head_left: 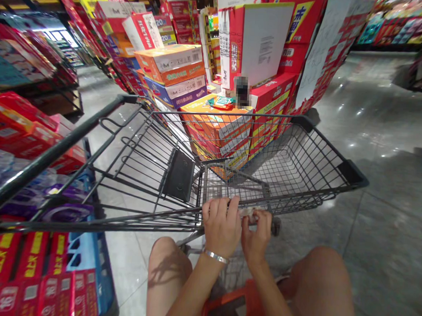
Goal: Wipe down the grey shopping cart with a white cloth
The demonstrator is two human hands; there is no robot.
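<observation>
A dark wire shopping cart stands sideways in front of me. My left hand, a silver bracelet at its wrist, has its fingers bent over the wires of the cart's near side. Close beside it, my right hand is closed in a pinch at the same side. Between the hands shows a small crumpled greyish-beige strip, like a rag, lying against the wires. The right fingertips are on this strip; whether the left fingers also touch it is hidden. A black flap sits inside the cart near its handle.
Stacked cartons rise right behind the cart. Red boxed goods and a blue pallet lie at the left. Below my hands, between my knees, is an orange-red object. Shiny tiled floor stretches to the right.
</observation>
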